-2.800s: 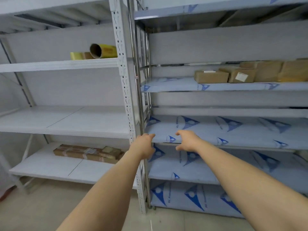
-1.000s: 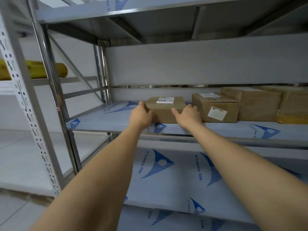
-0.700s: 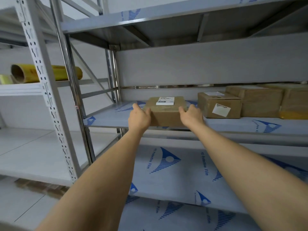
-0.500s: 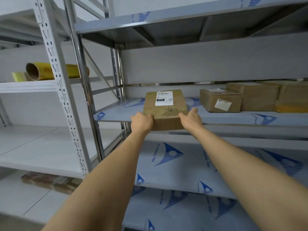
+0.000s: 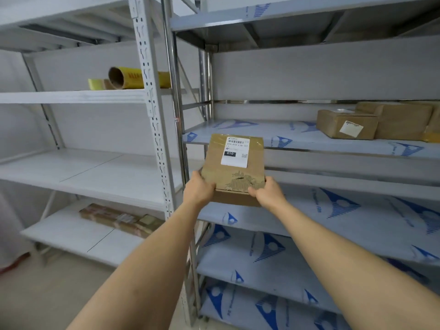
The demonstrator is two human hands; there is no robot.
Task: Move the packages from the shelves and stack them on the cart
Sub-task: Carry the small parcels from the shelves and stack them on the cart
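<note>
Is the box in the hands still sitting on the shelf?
Apart. The head view shows the box held up by both hands, in front of the shelf.

You see the scene in soft, even, rather cool light with no hard shadows; it is bright enough throughout. The undersides of the upper shelves (image 5: 297, 27) lie in dull shade. A faint sheen runs along the steel uprights (image 5: 170, 96). The wide lens bows those uprights and stretches your forearms at the near edge. The print on the label (image 5: 234, 151) is soft and only partly readable, and the left edge is smeared.
</note>
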